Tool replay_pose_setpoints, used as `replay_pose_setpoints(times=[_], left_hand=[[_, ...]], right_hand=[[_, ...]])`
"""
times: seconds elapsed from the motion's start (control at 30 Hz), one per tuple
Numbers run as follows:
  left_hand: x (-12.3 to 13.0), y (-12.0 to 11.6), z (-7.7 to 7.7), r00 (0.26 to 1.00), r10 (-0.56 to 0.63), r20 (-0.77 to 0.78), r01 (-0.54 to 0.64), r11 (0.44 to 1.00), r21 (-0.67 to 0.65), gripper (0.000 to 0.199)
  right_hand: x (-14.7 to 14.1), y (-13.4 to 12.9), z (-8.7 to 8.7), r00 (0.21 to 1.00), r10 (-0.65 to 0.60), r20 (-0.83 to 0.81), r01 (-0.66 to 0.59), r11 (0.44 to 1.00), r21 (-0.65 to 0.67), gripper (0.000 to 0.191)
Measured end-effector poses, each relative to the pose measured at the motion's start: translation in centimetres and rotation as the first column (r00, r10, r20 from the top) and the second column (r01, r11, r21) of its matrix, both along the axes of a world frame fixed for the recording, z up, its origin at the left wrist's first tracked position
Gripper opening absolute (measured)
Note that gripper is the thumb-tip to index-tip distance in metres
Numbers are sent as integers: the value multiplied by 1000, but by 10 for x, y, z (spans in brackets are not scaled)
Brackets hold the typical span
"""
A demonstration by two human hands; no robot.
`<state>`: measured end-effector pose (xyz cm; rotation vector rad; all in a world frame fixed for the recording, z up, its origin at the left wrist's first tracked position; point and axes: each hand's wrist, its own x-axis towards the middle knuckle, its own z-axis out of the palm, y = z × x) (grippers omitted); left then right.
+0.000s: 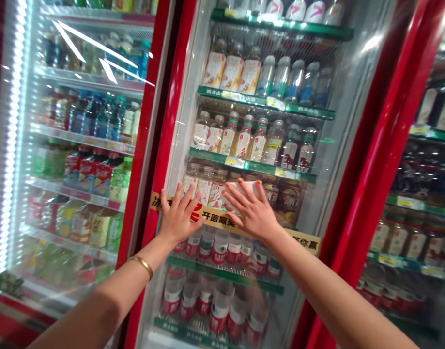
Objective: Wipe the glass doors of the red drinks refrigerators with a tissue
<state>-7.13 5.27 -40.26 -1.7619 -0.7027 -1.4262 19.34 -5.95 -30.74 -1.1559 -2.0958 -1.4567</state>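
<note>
the left hand [180,215] and the right hand [252,211] lie flat on the glass of the red fridge door [154,145], side by side. all the fingers spread wide and hold nothing. drink bottles [229,140] stand behind the glass.

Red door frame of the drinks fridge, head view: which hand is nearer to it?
Left. The left hand is spread on the glass door, just right of the red door frame; the right hand is farther right, past the left hand.
</note>
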Motion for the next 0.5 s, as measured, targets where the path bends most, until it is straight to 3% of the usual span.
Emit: replay_pose_setpoints(times=[0.1, 0.2, 0.3, 0.37, 0.43, 0.5], left_hand=[[0, 2, -1, 1000, 15, -3, -15, 1000, -13, 91], [0, 3, -2, 999, 37, 2, -37, 999, -27, 91], [0, 3, -4, 1000, 29, 9, -29, 999, -19, 91], [1, 4, -5, 1000, 10, 19, -10, 1000, -6, 92], [2, 5, -6, 1000, -4, 29, 4, 1000, 3, 94], [2, 6, -6, 999, -4, 36, 4, 1000, 8, 94]], right_hand=[[-3, 9, 45, 978, -49, -201, 80, 986, 149, 69], [-41, 27, 79, 976, -13, -218, 54, 982, 180, 69], [-67, 34, 81, 996, 64, 66, -64, 998, -2, 64], [-63, 30, 78, 967, 104, 232, -76, 989, -127, 59], [-50, 26, 82, 969, 93, 230, -66, 990, -122, 57], [-45, 28, 94, 992, 69, 104, -67, 997, -23, 59]])
